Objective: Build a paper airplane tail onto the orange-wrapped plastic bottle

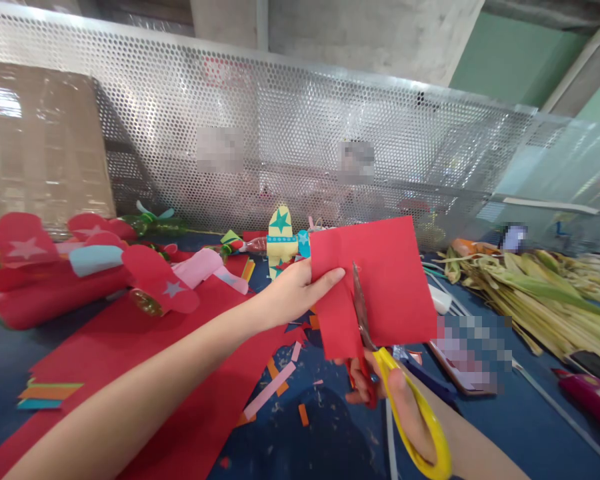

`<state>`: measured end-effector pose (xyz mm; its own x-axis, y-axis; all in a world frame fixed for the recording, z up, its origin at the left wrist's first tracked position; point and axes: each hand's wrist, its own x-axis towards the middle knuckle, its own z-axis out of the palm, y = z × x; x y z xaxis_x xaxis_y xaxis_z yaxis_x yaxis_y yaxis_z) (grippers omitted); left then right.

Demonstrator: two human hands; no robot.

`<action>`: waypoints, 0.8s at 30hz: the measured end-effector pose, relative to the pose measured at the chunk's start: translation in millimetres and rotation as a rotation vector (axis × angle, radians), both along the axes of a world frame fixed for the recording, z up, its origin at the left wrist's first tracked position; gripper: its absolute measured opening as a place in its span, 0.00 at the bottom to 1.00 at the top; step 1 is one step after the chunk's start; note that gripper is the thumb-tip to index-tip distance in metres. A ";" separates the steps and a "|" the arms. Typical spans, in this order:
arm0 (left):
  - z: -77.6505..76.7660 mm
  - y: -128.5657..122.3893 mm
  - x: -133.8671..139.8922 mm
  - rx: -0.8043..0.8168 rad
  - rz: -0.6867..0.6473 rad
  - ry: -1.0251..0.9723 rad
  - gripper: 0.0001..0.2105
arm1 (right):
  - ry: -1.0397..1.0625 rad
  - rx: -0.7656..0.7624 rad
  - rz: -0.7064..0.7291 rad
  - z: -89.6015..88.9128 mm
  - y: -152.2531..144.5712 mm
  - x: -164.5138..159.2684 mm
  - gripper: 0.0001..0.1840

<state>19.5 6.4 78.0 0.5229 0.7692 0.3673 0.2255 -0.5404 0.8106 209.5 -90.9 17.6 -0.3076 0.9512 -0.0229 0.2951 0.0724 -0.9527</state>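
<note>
My left hand (297, 290) grips a red sheet of paper or felt (397, 280) by its left side, thumb in front. The sheet is held upright above the table. In my right hand (411, 410) are scissors (386, 363) with yellow and red handles; the thumb is through the yellow loop. One blade lies across the front of the sheet, pointing up, in a cut that runs from the lower edge. The other blade is hidden behind the sheet. Beneath my left arm lies a large red sheet (180, 373) on the blue table.
Bottle-based planes with red wings (25, 243) stand at left, a yellow starred piece (280, 233) behind my left hand. Paper scraps (304, 415) litter the blue surface. At right are a phone (463, 363), a cable (555, 400) and dried husks (530, 293). A perforated metal panel (300, 120) borders the back.
</note>
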 end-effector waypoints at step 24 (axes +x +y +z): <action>2.2 5.6 -0.4 0.128 0.278 0.404 0.18 | 0.267 -0.301 0.057 -7.1 9.2 -6.9 0.40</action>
<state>19.1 12.0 80.2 0.4245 0.8618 0.2778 0.6572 -0.5043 0.5601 202.6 -81.8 10.4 -0.3923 0.8956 -0.2097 0.0378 -0.2120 -0.9765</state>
